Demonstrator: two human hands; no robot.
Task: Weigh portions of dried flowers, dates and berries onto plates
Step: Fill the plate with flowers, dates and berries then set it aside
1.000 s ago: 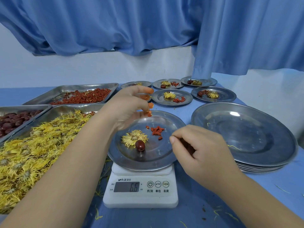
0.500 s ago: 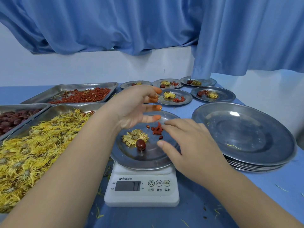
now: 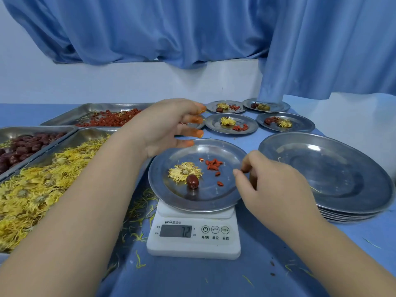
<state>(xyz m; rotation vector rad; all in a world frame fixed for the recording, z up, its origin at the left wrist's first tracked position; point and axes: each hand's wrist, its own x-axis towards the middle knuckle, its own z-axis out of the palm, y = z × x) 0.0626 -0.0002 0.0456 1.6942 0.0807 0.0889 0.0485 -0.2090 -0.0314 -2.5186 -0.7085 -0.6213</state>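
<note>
The left hand [image 3: 162,127] hangs released, fingers spread. Its small red dried berries [image 3: 213,163] now lie just below its fingertips on the round steel plate [image 3: 205,207], and the white digital scale [image 3: 192,245] has climbed to 7.2. The right hand [image 3: 272,189] seems to pinch the rim beside it, so this portion is likely finished.

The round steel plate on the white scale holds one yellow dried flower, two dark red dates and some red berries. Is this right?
No. The head view shows only one dark red date on the round steel plate, beside the yellow dried flower and red berries.
</note>
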